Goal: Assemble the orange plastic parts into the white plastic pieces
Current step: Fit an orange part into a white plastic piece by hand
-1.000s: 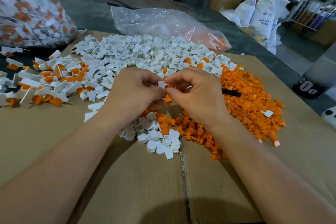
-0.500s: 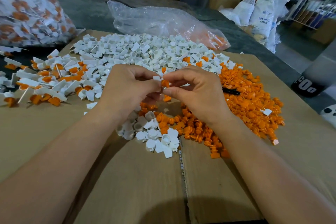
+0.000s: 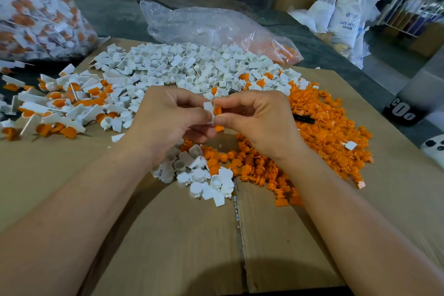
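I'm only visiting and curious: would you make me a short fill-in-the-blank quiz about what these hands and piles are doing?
1. The left hand pinches a small ____ piece.
2. The right hand holds an ____ part against it.
3. The heap of loose orange parts lies on the person's ____ side.
4. All of it rests on a sheet of brown ____.
Missing words: white; orange; right; cardboard.
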